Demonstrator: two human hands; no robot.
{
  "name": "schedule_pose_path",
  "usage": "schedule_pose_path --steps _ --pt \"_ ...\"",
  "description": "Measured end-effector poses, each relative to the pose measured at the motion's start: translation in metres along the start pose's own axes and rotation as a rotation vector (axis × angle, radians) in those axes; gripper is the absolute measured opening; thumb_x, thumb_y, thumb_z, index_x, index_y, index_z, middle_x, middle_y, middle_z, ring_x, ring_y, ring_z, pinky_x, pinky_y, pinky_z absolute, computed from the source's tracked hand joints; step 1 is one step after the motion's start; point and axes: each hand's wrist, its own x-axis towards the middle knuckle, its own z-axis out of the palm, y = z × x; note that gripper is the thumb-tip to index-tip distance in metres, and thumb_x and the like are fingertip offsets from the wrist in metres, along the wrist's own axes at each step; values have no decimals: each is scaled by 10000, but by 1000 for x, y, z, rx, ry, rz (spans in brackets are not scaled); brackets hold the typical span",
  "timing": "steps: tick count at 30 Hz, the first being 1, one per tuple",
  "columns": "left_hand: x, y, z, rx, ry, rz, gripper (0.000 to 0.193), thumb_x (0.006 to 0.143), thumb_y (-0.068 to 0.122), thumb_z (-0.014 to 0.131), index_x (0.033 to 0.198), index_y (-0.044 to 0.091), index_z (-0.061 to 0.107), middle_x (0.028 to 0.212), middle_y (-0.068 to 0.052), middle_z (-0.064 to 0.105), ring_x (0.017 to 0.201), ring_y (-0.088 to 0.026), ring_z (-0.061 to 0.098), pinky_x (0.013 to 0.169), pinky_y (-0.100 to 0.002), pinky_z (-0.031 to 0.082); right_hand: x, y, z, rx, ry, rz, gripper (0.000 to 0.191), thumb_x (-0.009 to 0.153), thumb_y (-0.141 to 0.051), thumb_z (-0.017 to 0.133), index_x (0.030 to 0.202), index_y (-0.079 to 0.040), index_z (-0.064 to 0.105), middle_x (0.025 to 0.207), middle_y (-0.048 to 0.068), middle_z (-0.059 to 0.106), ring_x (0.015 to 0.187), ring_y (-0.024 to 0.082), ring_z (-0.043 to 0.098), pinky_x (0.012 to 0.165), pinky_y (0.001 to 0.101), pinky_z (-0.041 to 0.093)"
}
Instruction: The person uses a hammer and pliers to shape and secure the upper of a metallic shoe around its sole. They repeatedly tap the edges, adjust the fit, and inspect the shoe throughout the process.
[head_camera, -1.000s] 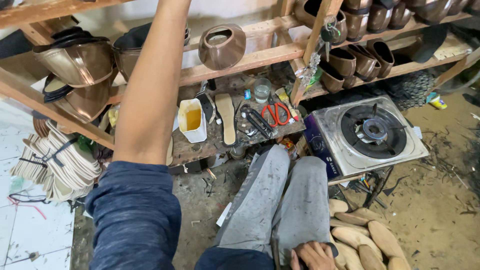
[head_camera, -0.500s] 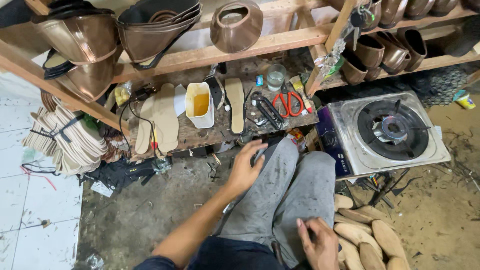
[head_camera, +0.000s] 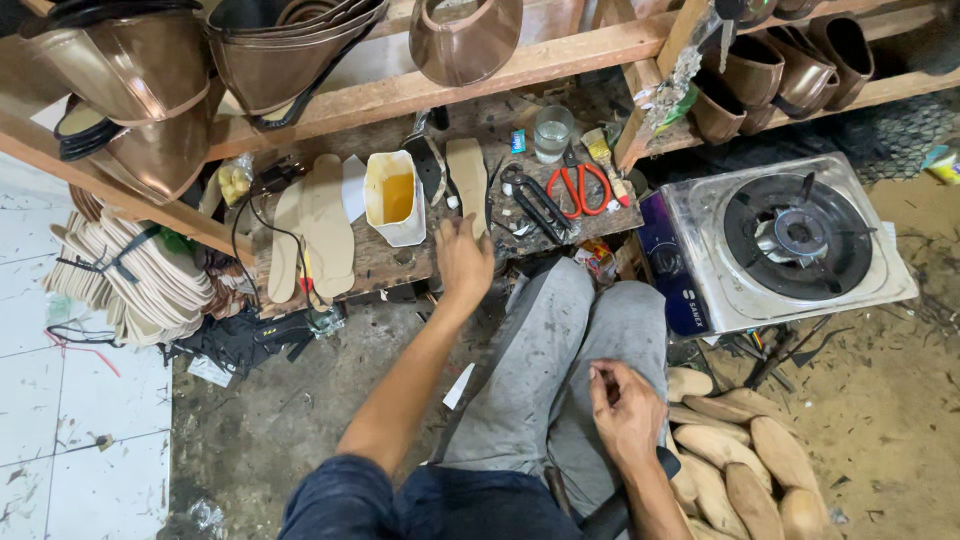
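Head view: the left hand (head_camera: 463, 258) reaches to the low workbench (head_camera: 385, 262), fingers loosely open and empty, fingertips touching a tan insole (head_camera: 468, 180) lying just right of the white glue container (head_camera: 394, 198). The right hand (head_camera: 626, 410) rests on the near knee, loosely curled, holding nothing visible.

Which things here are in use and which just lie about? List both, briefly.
In use:
- left hand, reaching onto the bench
- insole at its fingertips
- glue tub beside it
- right hand, resting on the knee, holding nothing visible

Lying about:
- scissors
- glass
- stove
- wooden lasts
- sole stack
- brown uppers on the shelf
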Motion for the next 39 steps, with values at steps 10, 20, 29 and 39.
schedule_pose_path --steps 10,20,29,39 --pt "35 -18 25 111 117 102 777 828 184 784 1479 -41 423 1338 -312 501 1205 -451 484 1048 -526 432 -3 0 -6 12 69 -22 121 871 -173 731 972 -111 756 738 78 713 597 212 672 576 356 520" --pt "-133 56 -32 -1531 -463 -345 463 1022 101 517 1456 -20 411 1359 -197 635 1236 -263 637 1064 -358 515 -11 1 -5 463 -231 123 276 957 -194 648 1208 -79 664 833 44 735 725 137 668 664 308 526" --pt "-116 90 -44 -1714 -746 -363 507 1025 128 556 1485 -23 410 1468 -245 575 1205 -321 657 947 -440 580 -33 -1 6 920 -456 301 229 987 -144 630 1148 15 661 860 80 754 697 127 692 657 269 564" --pt "-110 122 1 -1782 -1272 -591 743 1091 593 245 1536 32 441 1485 -243 560 1084 -303 664 840 -430 558 -43 83 -74 401 283 362 200 1072 -157 565 1155 1 656 872 81 728 775 140 666 725 284 554"
